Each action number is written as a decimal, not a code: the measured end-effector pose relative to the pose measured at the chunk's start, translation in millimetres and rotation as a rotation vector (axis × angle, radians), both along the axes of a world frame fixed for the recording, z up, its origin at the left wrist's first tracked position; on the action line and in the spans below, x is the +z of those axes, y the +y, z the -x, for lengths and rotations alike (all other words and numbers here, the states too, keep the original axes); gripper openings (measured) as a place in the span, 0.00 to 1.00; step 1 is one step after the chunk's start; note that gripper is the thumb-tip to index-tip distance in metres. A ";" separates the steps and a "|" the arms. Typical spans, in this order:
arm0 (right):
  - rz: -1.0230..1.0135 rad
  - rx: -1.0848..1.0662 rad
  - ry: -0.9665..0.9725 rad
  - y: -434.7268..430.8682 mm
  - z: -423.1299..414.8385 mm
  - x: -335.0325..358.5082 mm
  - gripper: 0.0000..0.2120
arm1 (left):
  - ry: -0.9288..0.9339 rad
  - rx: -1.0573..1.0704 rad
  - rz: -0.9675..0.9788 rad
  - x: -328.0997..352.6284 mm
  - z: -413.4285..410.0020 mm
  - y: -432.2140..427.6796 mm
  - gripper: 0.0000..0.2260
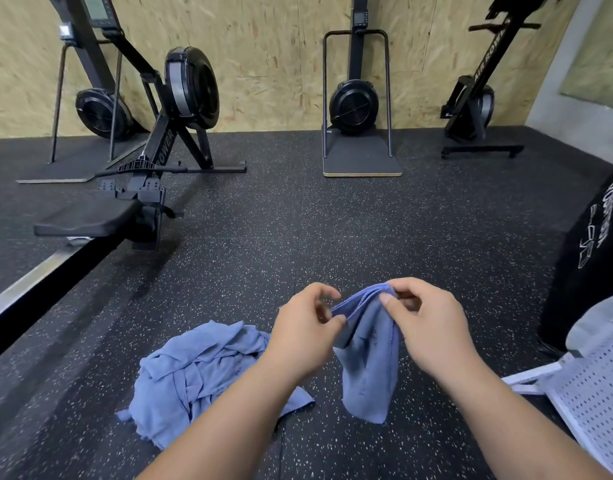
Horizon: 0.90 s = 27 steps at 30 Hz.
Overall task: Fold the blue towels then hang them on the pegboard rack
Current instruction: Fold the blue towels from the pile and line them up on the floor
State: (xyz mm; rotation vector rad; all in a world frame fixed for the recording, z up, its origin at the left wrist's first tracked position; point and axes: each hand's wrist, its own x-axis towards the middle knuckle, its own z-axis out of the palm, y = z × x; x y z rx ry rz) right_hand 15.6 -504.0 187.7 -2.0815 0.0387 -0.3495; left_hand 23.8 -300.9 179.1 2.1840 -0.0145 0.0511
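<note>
A blue towel (369, 362) hangs folded in the air in front of me, above the speckled black floor. My right hand (426, 323) pinches its top edge at the right. My left hand (307, 327) pinches the same top edge at the left, thumb and fingers curled on the cloth. A crumpled pile of blue towels (194, 372) lies on the floor to the lower left, partly hidden by my left forearm. The white pegboard rack (596, 382) stands at the right edge, only partly in view.
A rowing machine (152, 157) with its rail stretches across the left. Two more machines (355, 102) stand against the wood-chip wall at the back. A black bag (589, 258) stands at the right, behind the rack.
</note>
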 end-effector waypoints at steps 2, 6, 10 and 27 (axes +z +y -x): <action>-0.039 -0.005 -0.005 -4.2 -1.7 3.5 0.03 | 0.010 -0.052 -0.149 -2.6 -1.6 6.8 0.08; -0.107 -0.024 -0.027 -8.7 -2.7 8.9 0.03 | 0.031 -0.140 -0.303 -7.1 -0.5 9.2 0.12; -0.113 -0.045 -0.038 -11.2 -2.0 12.4 0.04 | -0.059 -0.164 -0.264 -6.8 0.9 8.1 0.17; 0.258 -0.140 0.052 -46.3 -13.1 -3.2 0.03 | -0.461 -0.148 -0.438 6.7 -17.6 28.2 0.06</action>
